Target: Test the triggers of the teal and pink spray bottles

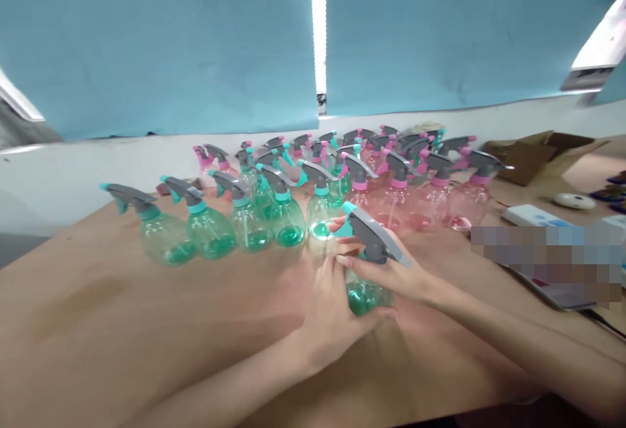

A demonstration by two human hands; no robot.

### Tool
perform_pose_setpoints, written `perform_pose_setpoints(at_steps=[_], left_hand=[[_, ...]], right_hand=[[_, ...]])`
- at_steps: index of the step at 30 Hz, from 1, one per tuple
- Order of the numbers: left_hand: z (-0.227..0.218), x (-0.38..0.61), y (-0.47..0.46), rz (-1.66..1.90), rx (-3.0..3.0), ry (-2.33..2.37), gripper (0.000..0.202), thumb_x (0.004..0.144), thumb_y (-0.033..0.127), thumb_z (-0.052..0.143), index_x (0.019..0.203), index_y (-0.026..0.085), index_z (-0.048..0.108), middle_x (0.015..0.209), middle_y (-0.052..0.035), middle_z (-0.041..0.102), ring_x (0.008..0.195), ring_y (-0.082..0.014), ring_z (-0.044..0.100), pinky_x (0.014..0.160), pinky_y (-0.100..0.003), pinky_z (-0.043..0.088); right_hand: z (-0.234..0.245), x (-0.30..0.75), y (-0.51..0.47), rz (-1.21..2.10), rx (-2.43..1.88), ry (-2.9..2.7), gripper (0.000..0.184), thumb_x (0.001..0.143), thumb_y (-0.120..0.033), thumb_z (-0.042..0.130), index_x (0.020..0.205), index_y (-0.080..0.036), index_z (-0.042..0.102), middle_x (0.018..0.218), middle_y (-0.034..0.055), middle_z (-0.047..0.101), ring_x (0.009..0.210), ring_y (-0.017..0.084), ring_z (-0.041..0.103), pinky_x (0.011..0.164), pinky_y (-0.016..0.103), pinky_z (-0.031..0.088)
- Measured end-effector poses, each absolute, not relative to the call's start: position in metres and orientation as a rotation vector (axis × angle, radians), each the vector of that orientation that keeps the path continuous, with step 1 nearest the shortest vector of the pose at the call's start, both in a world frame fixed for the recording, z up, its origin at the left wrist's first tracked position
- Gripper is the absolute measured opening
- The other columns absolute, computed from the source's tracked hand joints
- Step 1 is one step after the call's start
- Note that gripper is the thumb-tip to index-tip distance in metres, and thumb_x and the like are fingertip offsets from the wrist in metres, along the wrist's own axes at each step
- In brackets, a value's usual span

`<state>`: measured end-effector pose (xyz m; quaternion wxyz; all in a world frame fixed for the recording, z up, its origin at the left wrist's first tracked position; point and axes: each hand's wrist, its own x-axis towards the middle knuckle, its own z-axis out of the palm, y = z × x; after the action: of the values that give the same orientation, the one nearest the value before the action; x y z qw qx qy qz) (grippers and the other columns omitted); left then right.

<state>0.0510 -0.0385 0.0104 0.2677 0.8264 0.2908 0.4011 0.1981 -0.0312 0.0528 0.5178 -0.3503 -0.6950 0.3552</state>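
A spray bottle (374, 240) with a grey and turquoise trigger head and a green see-through body is between my two hands, over the front part of the wooden table. My left hand (330, 327) is curled round the lower body, its thumb along the base. Around the neck, just under the head, are the fingers of my right hand (405, 278). The bottle leans a little, with its nozzle pointing up and left. Behind my hands stands a front row of similar green spray bottles (254, 222), beside pink spray bottles (396, 203).
More spray bottles (300, 144) with pink and turquoise trim crowd the back, near the white wall (98, 173). At the right are an opened cardboard box (533, 157), a white computer mouse (574, 201), and a flat device partly blurred out, with a black cable (606, 322).
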Motion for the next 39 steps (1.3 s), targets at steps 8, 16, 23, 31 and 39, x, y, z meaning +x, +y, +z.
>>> perform_pose_setpoints(at_steps=[8,16,23,31,39], left_hand=[[0.001,0.023,-0.017,0.829,2.406,0.819,0.075,0.079,0.06,0.066,0.137,0.024,0.034,0.134,-0.0135,0.043,0.124,-0.034,0.042,0.102,-0.051,0.038],[0.001,-0.01,0.004,0.676,2.594,1.062,0.041,0.088,0.032,0.059,0.126,0.019,0.047,0.121,-0.0112,0.053,0.111,-0.0294,0.052,0.093,-0.045,0.044],[-0.001,-0.005,0.002,0.565,2.683,1.072,0.036,0.087,0.028,0.059,0.121,0.018,0.052,0.122,-0.0116,0.057,0.114,-0.031,0.051,0.094,-0.046,0.043],[-0.001,-0.005,0.002,0.573,2.691,1.092,0.035,0.087,0.027,0.056,0.121,0.021,0.052,0.122,-0.0109,0.059,0.115,-0.0314,0.051,0.094,-0.047,0.042],[-0.003,-0.005,0.003,0.545,2.717,1.106,0.034,0.087,0.028,0.057,0.119,0.018,0.054,0.122,-0.0128,0.058,0.116,-0.0323,0.05,0.095,-0.048,0.041]], right_hand=[[0.05,0.208,-0.019,0.783,-0.919,-1.724,0.043,0.069,-0.012,0.06,0.109,-0.028,0.058,0.104,0.0026,0.064,0.086,0.019,0.066,0.074,0.035,0.058],[0.058,0.212,-0.004,0.818,-0.979,-1.743,0.06,0.067,-0.006,0.049,0.12,-0.032,0.054,0.124,-0.0033,0.061,0.068,0.011,0.065,0.088,0.037,0.055],[0.061,0.22,-0.004,0.941,-0.99,-1.793,0.049,0.068,-0.009,0.052,0.112,-0.031,0.059,0.119,-0.0007,0.063,0.087,0.019,0.068,0.069,0.031,0.058],[0.067,0.218,-0.006,0.869,-1.031,-1.797,0.039,0.064,-0.013,0.05,0.098,-0.028,0.062,0.078,-0.0017,0.066,0.068,0.018,0.064,0.061,0.031,0.055],[0.069,0.219,-0.012,0.807,-1.056,-1.827,0.018,0.065,-0.017,0.052,0.078,-0.027,0.057,0.063,-0.0029,0.057,0.05,0.014,0.052,0.044,0.027,0.046]])
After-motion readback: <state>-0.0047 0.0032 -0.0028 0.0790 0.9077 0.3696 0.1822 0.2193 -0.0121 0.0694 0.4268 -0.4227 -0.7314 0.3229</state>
